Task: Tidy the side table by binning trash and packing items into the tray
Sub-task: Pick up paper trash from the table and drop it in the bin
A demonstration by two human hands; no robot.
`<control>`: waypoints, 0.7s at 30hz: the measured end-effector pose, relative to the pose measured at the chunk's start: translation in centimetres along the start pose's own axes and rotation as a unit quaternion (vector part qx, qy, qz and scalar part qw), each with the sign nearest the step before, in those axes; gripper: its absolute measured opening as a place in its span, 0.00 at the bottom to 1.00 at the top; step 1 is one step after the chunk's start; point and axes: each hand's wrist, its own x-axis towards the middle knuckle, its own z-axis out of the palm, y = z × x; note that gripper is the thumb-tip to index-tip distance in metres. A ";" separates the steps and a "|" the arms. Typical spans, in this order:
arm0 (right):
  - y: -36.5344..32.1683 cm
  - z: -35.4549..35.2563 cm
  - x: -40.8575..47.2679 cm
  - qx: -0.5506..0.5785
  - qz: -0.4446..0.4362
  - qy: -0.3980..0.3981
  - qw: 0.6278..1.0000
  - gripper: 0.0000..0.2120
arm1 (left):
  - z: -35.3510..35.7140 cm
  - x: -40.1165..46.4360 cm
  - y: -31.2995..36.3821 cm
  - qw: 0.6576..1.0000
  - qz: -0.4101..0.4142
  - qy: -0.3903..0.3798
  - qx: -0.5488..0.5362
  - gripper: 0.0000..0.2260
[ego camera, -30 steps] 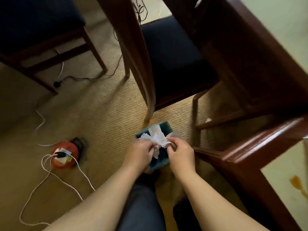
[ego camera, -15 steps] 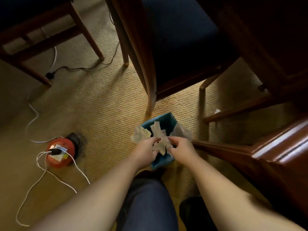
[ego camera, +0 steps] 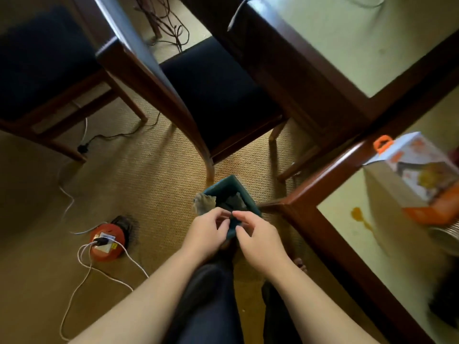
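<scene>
Both hands hover over the small teal square bin (ego camera: 244, 194) on the carpet floor, just off the near-left corner of the glass-topped, dark-wood-framed surface (ego camera: 352, 244). The left hand (ego camera: 206, 234) and right hand (ego camera: 258, 240) have loosely curled fingers and empty grips, fingertips almost meeting. The crumpled pale paper trash (ego camera: 203, 203) lies straight ahead of the left hand — the nearer one — draped over the bin's left rim, half in, half out. It is a shapeless wad with no clear long axis, pointing nowhere.
</scene>
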 end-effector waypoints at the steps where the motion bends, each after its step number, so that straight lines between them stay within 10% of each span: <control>1: -1.0 -1.3 -1.5 0.003 -0.025 0.012 1.000 0.18 | -0.7 -1.1 1.5 1.000 0.010 0.012 0.000 0.07; 11: -3.8 -20.4 -14.8 -0.072 -0.221 0.301 0.925 0.17 | -1.8 -10.8 19.7 0.964 0.254 0.073 -0.005 0.06; 21: 5.6 -34.2 -25.1 -0.086 -0.105 0.441 0.887 0.16 | 8.3 -14.1 36.5 0.895 0.446 0.008 0.014 0.05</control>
